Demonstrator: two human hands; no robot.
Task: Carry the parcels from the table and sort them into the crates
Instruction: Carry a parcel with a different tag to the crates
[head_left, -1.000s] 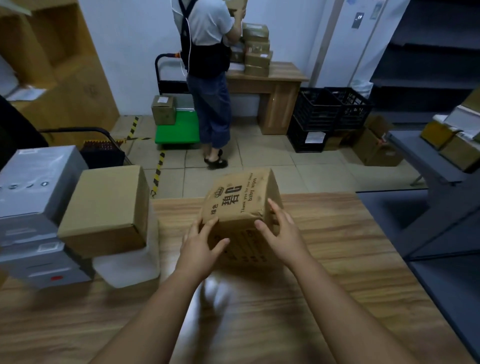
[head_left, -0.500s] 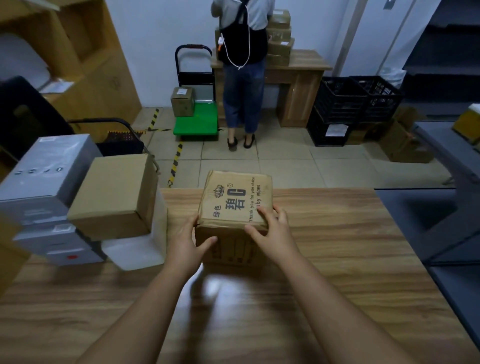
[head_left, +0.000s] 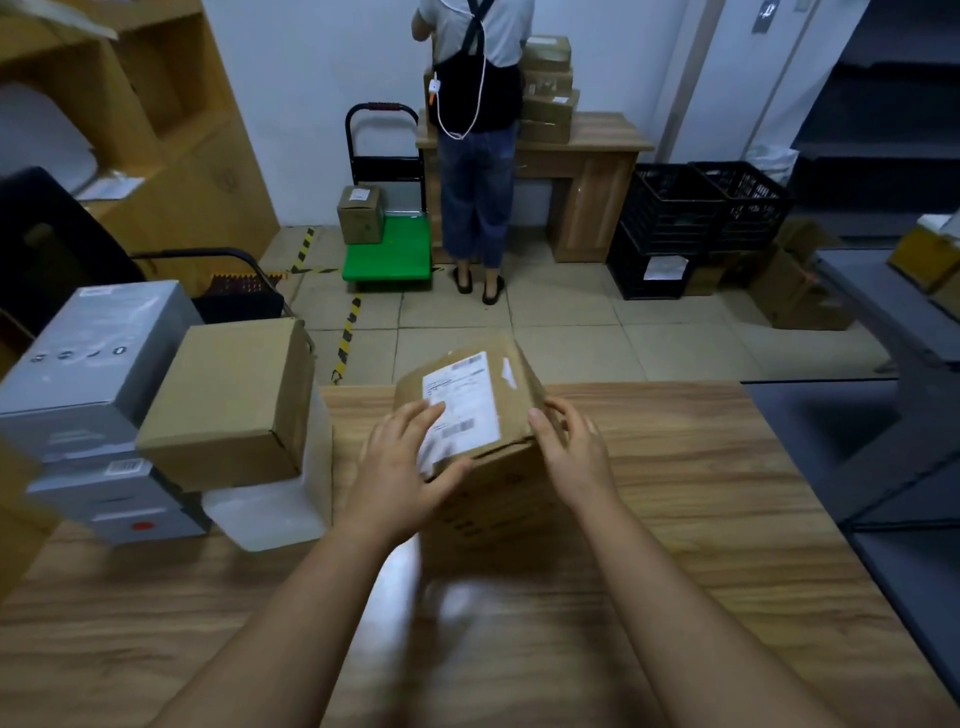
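A brown cardboard parcel (head_left: 514, 402) stands tilted on the wooden table (head_left: 701, 467), its white shipping label facing up. My left hand (head_left: 400, 462) grips its near left corner, fingers lying on the label and thumb along the front edge. My right hand (head_left: 571, 452) grips the right edge, thumb on top and fingers curled round the side. Two black crates (head_left: 670, 208) are stacked across the floor, with a third crate (head_left: 743, 202) beside the upper one.
On the table's left stand a brown box (head_left: 234, 395), stacked grey boxes (head_left: 88, 364) and a white box (head_left: 270, 509). A person (head_left: 478, 156) stands at a far desk beside a green trolley (head_left: 387, 254). A grey bench (head_left: 883, 312) lies to the right.
The parcel has been turned over: the printed face that was up now faces me and the label face is on top. Both hands shifted their hold with it.
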